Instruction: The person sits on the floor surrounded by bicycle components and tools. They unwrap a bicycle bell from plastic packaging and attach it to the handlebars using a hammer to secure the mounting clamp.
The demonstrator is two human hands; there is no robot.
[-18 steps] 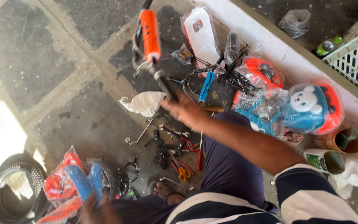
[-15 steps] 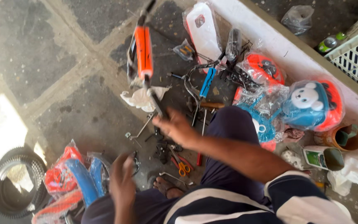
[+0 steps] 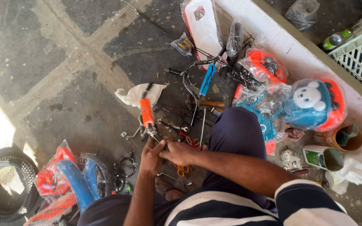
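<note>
An orange-handled bar (image 3: 147, 114) is held low over the stone floor (image 3: 63, 83), its orange sleeve pointing away from the person and its dark metal lower end gripped at the bottom. The left hand (image 3: 151, 157) is closed around that metal end from below, and the right hand (image 3: 180, 152) is wrapped onto the same end just beside it, so the two hands are touching. Directly behind the bar a crumpled white rag (image 3: 141, 93) is seen on the floor. Loose hand tools are scattered under and beside the hands, among them red-handled pliers (image 3: 189, 141) and a small orange-handled tool (image 3: 182, 170). A blue handlebar grip (image 3: 207, 79) on a curved metal bar lies further off, near plastic-wrapped orange parts (image 3: 265, 65). A blue and orange toy face in plastic wrap (image 3: 311, 102) is set against the white ledge (image 3: 298, 54). To the left, wrapped blue and orange parts (image 3: 70, 180) are placed next to a black tyre (image 3: 6, 186).
</note>
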